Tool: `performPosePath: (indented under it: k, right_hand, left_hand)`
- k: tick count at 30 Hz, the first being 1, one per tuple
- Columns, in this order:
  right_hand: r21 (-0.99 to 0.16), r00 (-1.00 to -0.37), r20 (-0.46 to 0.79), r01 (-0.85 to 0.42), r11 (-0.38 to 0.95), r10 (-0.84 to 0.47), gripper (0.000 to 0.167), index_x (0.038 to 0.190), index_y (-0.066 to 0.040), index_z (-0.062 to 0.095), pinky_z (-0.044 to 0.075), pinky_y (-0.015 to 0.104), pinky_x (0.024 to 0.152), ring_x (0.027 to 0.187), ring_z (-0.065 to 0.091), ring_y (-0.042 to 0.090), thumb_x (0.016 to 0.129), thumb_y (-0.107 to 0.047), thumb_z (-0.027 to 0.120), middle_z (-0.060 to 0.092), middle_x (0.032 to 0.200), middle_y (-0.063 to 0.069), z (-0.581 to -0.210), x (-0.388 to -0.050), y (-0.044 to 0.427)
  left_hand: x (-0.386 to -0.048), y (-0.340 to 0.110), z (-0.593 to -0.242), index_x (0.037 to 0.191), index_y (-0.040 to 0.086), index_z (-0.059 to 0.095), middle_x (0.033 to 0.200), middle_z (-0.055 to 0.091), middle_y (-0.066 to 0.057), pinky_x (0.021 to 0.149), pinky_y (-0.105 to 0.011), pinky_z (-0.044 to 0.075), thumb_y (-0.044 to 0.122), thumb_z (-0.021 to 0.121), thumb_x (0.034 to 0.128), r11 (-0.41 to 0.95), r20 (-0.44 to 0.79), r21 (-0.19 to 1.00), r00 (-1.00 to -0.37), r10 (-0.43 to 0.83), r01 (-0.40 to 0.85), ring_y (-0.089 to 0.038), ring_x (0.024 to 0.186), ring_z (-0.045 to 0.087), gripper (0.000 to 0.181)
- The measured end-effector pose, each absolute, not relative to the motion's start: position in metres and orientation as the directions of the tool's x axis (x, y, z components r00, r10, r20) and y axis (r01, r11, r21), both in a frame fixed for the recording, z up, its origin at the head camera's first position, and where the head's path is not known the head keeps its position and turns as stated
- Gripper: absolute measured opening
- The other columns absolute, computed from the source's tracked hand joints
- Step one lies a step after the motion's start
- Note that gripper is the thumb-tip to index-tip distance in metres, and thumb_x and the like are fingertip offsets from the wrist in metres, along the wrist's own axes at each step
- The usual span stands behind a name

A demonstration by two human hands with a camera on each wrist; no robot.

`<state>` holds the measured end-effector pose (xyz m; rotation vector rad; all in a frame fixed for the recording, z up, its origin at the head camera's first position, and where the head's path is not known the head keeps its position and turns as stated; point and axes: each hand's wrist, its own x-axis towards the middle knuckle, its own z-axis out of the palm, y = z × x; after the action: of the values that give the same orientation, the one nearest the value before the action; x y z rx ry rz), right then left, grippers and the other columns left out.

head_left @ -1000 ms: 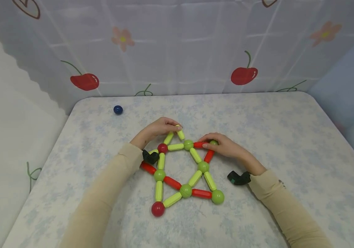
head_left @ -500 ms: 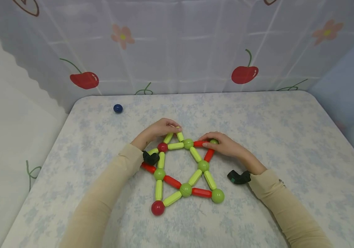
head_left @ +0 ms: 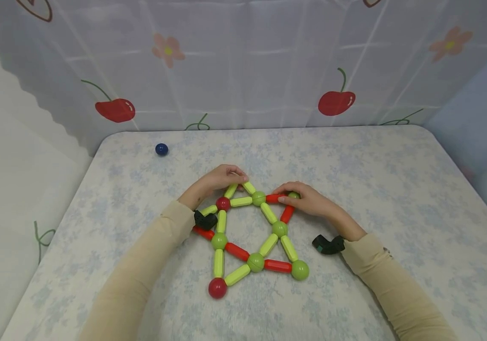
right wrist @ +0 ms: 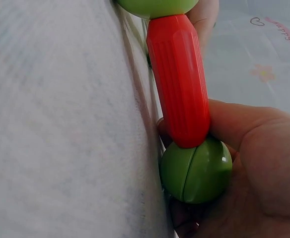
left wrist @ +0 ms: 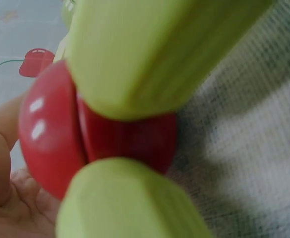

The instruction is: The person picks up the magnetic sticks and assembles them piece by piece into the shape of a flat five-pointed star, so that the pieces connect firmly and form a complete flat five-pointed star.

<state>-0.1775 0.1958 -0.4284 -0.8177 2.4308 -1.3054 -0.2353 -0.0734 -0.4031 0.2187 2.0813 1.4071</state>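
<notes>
A flat star-like frame of magnetic sticks and balls lies on the table in the head view. My left hand pinches the upper end of a yellow-green magnetic stick, whose lower end meets a green ball. Beside it another yellow-green stick rises from a red ball, its top hidden by the fingers. My right hand grips a red magnetic stick, thumb in front, and partly covers the corner green ball. The right wrist view shows a red stick joined to a green ball.
A dark blue ball sits apart at the table's back left. Nearer the front are a red ball and a green ball, the frame's front corners. A patterned curtain hangs behind the table.
The yellow-green stick in my left hand has tilted and come down so its lower end meets the green ball. My left hand has lowered slightly; the right hand has stayed in place.
</notes>
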Motion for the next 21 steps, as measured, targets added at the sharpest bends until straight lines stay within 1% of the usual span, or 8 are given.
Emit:
performPosePath:
  k: [4, 7, 11, 13, 16, 18, 20, 21]
  right_hand:
    - [-0.829, -0.806, 0.032, -0.352, 0.435, -0.592, 0.024, 0.115, -0.002, 0.065, 0.038, 0.043, 0.089, 0.103, 0.051, 0.026, 0.094, -0.012, 0.057, 0.06, 0.114, 0.009, -0.429, -0.178, 0.196]
    - [-0.829, -0.807, 0.029, -0.349, 0.437, -0.59, 0.024, 0.115, -0.002, 0.065, 0.038, 0.043, 0.089, 0.104, 0.051, 0.025, 0.094, -0.011, 0.058, 0.06, 0.114, 0.009, -0.429, -0.179, 0.196]
    - [-0.826, -0.814, 0.022, -0.342, 0.449, -0.58, 0.024, 0.115, -0.002, 0.064, 0.038, 0.042, 0.088, 0.104, 0.05, 0.025, 0.094, -0.01, 0.058, 0.06, 0.114, 0.01, -0.43, -0.179, 0.196]
    - [-0.828, -0.814, 0.025, -0.342, 0.444, -0.58, 0.024, 0.116, -0.001, 0.064, 0.038, 0.043, 0.088, 0.104, 0.05, 0.026, 0.094, -0.009, 0.058, 0.059, 0.115, 0.011, -0.43, -0.178, 0.196]
    - [-0.835, -0.812, 0.027, -0.339, 0.433, -0.583, 0.024, 0.116, 0.0, 0.063, 0.038, 0.045, 0.087, 0.103, 0.05, 0.028, 0.094, -0.008, 0.058, 0.059, 0.114, 0.012, -0.429, -0.178, 0.196]
    - [-0.834, -0.813, 0.024, -0.338, 0.437, -0.582, 0.024, 0.116, -0.001, 0.063, 0.038, 0.044, 0.087, 0.103, 0.05, 0.027, 0.094, -0.008, 0.058, 0.059, 0.114, 0.012, -0.429, -0.178, 0.196]
    - [-0.83, -0.815, 0.018, -0.335, 0.446, -0.579, 0.024, 0.116, -0.002, 0.064, 0.038, 0.043, 0.088, 0.103, 0.05, 0.026, 0.094, -0.01, 0.057, 0.059, 0.114, 0.01, -0.429, -0.178, 0.197]
    - [-0.829, -0.816, 0.015, -0.333, 0.45, -0.578, 0.024, 0.116, -0.003, 0.064, 0.038, 0.043, 0.088, 0.103, 0.05, 0.025, 0.094, -0.01, 0.058, 0.059, 0.114, 0.009, -0.429, -0.178, 0.198]
  left_hand:
    - [-0.234, -0.077, -0.403, 0.111, -0.001, 0.061, 0.093, 0.066, -0.011, 0.081, -0.031, 0.046, 0.018, 0.061, 0.0928, 0.437, -0.368, 0.886, -0.806, 0.464, -0.154, -0.022, 0.085, 0.062, 0.026]
    - [-0.232, -0.081, -0.403, 0.113, -0.001, 0.06, 0.09, 0.065, -0.01, 0.078, -0.03, 0.046, 0.018, 0.061, 0.0928, 0.449, -0.348, 0.885, -0.815, 0.464, -0.123, -0.021, 0.083, 0.06, 0.028]
    - [-0.232, -0.084, -0.404, 0.115, -0.001, 0.059, 0.085, 0.064, -0.01, 0.073, -0.028, 0.044, 0.017, 0.06, 0.0928, 0.44, -0.337, 0.89, -0.82, 0.463, -0.118, -0.02, 0.079, 0.058, 0.029]
    - [-0.232, -0.085, -0.403, 0.116, -0.001, 0.059, 0.087, 0.064, -0.011, 0.072, -0.027, 0.044, 0.016, 0.06, 0.0928, 0.434, -0.339, 0.893, -0.816, 0.469, -0.121, -0.02, 0.08, 0.058, 0.029]
    - [-0.232, -0.092, -0.398, 0.118, -0.001, 0.058, 0.097, 0.063, -0.012, 0.075, -0.028, 0.045, 0.017, 0.06, 0.0933, 0.453, -0.328, 0.887, -0.813, 0.481, -0.09, -0.021, 0.085, 0.057, 0.031]
    - [-0.235, -0.103, -0.39, 0.12, 0.0, 0.058, 0.105, 0.061, -0.013, 0.079, -0.032, 0.046, 0.018, 0.059, 0.0936, 0.477, -0.292, 0.878, -0.833, 0.469, -0.04, -0.023, 0.089, 0.057, 0.032]
    - [-0.239, -0.12, -0.378, 0.122, 0.0, 0.057, 0.11, 0.059, -0.014, 0.083, -0.037, 0.046, 0.019, 0.059, 0.0938, 0.494, -0.225, 0.869, -0.881, 0.415, 0.011, -0.026, 0.095, 0.056, 0.034]
    - [-0.242, -0.13, -0.372, 0.123, 0.0, 0.057, 0.112, 0.058, -0.014, 0.085, -0.039, 0.045, 0.019, 0.059, 0.0939, 0.496, -0.179, 0.868, -0.912, 0.368, 0.03, -0.027, 0.097, 0.056, 0.035]
